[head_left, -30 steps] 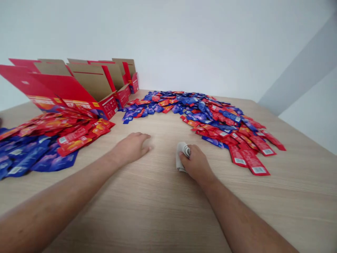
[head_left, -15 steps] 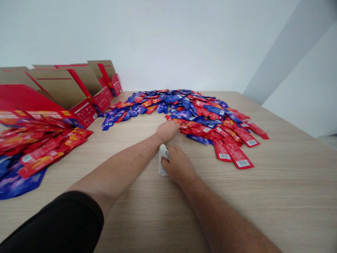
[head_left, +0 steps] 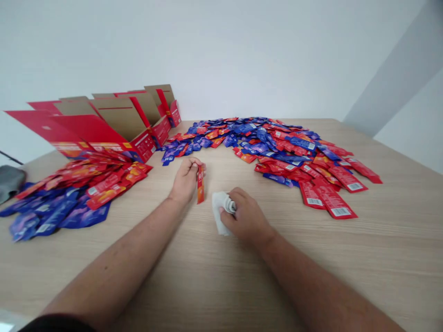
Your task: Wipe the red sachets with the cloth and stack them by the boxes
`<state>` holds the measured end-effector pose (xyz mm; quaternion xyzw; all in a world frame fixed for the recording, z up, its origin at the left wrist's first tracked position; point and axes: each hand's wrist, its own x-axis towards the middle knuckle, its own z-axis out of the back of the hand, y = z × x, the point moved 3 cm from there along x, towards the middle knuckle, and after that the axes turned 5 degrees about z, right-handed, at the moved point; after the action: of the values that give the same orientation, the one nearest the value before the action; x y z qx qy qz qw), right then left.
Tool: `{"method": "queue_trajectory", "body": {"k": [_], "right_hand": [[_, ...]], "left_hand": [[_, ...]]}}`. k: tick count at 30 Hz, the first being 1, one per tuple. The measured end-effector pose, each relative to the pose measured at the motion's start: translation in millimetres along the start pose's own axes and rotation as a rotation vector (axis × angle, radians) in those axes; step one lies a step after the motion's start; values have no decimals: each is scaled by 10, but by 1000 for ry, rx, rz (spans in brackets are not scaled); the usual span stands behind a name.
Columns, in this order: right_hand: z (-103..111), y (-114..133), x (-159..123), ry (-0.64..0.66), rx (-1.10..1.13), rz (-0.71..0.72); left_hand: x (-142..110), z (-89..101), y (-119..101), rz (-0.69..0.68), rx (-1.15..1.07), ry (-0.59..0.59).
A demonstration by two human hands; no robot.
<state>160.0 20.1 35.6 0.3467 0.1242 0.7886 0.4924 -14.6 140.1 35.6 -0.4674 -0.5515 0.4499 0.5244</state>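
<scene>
Between the thumb and fingers of my left hand [head_left: 185,180] a narrow red and orange packet [head_left: 200,186] is pinched, hanging with its lower end toward me. My right hand [head_left: 247,214] is closed round a rolled white cloth [head_left: 220,213], whose loose end hangs down to the tabletop. Beyond both hands spreads a big heap of red and blue packets [head_left: 263,138]. To the left, a stack of red packets [head_left: 114,180] lies fanned out, with blue packets [head_left: 65,210] on its near side.
Open red cardboard boxes [head_left: 138,124] stand in a row at the back left, flaps raised. A pale wall [head_left: 242,55] rises behind the wooden table [head_left: 194,276]. Something dark grey [head_left: 11,182] shows at the left edge.
My left hand has come back from the heap toward the left, now with a red packet in it. My right hand keeps hold of the cloth. The view has turned left.
</scene>
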Motion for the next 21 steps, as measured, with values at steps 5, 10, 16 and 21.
{"method": "queue_trajectory", "body": {"k": [5,10,16,21], "right_hand": [[84,129,-59,-250,97,71],[-107,197,-60,-153,30,-2],[-344,399,-147,270,127,201],[-129,352,-157,94,278,230]], "left_hand": [[-532,-38,21,395,-458,80],[-893,-416,170,582,-654,193],[-653,-273,193,633,-742,11],[-400,107,100,357,-290,-161]]}}
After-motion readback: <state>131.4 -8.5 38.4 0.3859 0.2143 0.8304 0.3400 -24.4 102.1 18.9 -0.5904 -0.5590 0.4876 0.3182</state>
